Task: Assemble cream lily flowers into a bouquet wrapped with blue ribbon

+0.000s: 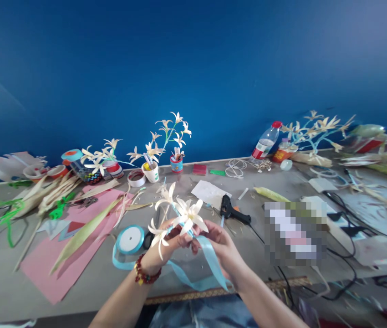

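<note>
Left hand [168,241] and right hand [216,239], fingers curled, grip thin-petaled white flowers [189,215] and glossy blue ribbon [210,257].

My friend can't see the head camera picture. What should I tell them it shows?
Two hands, left and right, hold white flowers and a shiny blue ribbon over a messy gray table. Around them are a ribbon roll, a black glue gun and pink paper, with a blue wall behind.
</note>
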